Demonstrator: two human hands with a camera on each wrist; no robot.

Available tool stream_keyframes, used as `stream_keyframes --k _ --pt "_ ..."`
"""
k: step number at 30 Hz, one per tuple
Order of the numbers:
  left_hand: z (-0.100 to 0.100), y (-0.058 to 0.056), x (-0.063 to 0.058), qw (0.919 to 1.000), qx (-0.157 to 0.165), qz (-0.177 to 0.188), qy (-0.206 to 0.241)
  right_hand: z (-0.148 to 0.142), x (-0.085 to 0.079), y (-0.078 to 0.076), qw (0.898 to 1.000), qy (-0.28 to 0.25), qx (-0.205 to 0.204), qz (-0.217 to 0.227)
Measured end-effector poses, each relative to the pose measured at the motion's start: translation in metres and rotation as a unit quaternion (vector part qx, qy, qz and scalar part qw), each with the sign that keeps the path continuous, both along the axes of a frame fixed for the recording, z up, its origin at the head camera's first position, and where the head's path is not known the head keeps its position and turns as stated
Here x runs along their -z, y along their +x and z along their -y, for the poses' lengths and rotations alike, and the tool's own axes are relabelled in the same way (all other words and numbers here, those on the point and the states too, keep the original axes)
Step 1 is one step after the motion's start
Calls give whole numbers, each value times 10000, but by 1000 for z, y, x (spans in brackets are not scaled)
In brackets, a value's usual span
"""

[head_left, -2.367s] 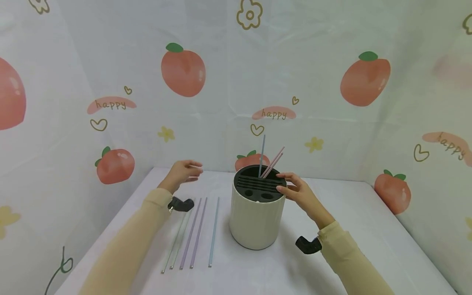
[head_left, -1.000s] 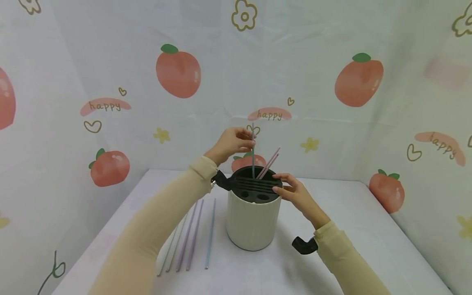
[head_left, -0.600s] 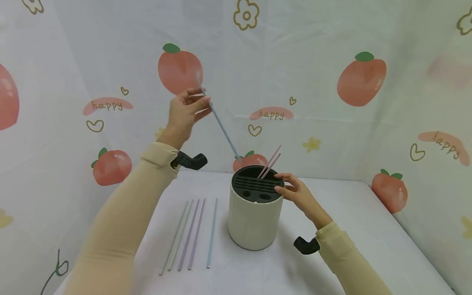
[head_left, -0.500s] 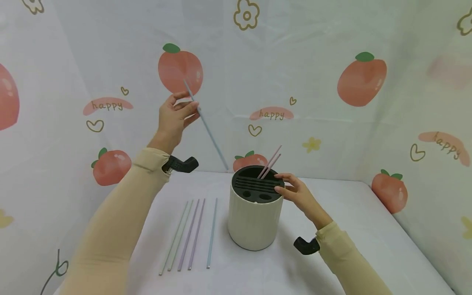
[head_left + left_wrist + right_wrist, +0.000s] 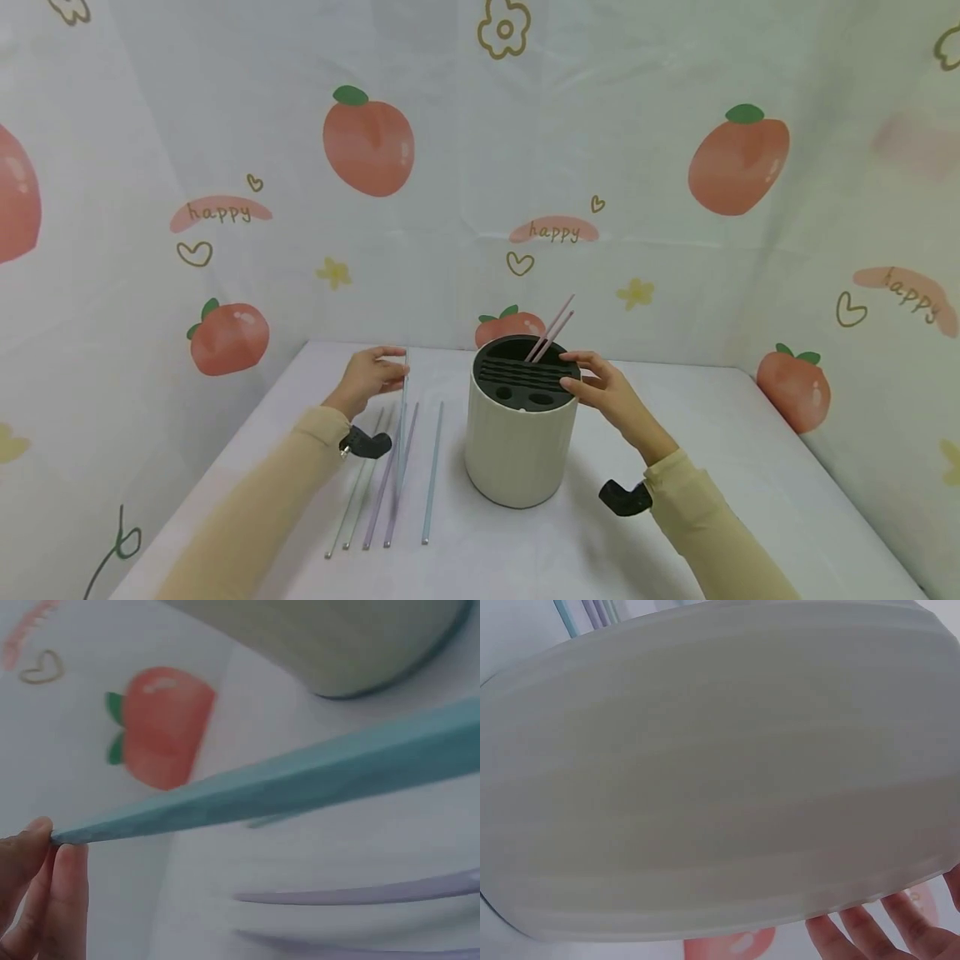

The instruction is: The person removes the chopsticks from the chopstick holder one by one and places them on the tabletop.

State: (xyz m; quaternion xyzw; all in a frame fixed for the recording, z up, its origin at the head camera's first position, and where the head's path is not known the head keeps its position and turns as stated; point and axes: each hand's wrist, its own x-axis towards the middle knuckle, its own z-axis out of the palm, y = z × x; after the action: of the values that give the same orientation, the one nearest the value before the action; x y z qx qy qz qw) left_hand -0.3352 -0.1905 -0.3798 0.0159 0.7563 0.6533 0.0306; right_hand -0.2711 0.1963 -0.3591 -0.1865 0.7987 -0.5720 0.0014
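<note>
In the head view my left hand (image 5: 367, 382) pinches the upper end of a thin blue stick (image 5: 402, 433) between thumb and fingertips. The stick slants down over the purple sticks on the table; the left wrist view shows its faceted blue shaft (image 5: 300, 784) close up. My right hand (image 5: 618, 404) grips the rim of a cream pen holder (image 5: 517, 454) on its right side, thumb and fingers spread around it. Its black slotted top (image 5: 517, 375) has a large opening at the back, where two pink sticks (image 5: 551, 333) lean to the right.
Left of the pen holder, two green sticks (image 5: 352, 492), two purple sticks (image 5: 377, 508) and one blue stick (image 5: 432, 479) lie roughly side by side on the white table (image 5: 675, 533). Behind stands a fruit-printed backdrop (image 5: 450, 125).
My left hand pulled the blue stick up out of the pen holder, then carried it left and lowered it over the sticks on the table. My right hand has stayed on the rim.
</note>
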Motion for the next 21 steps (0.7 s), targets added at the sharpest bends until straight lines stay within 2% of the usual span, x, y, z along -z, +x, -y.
stream_keyframes --k 4,7,12,16,21 --pt "-7 4 31 9985 -14 378 -407 0 -1 0 10000 -9 1 46" --pt "-13 7 47 9965 -88 582 -594 0 -1 0 10000 -56 -29 64" --pt "-22 8 69 9932 -213 648 -942 1 1 -2 9999 -58 -16 87" --pt "-27 9 82 9910 -272 656 -1133 0 2 -1 10000 12 4 79" --pt "-33 12 85 9889 -371 538 -1332 0 1 -1 10000 11 23 82"
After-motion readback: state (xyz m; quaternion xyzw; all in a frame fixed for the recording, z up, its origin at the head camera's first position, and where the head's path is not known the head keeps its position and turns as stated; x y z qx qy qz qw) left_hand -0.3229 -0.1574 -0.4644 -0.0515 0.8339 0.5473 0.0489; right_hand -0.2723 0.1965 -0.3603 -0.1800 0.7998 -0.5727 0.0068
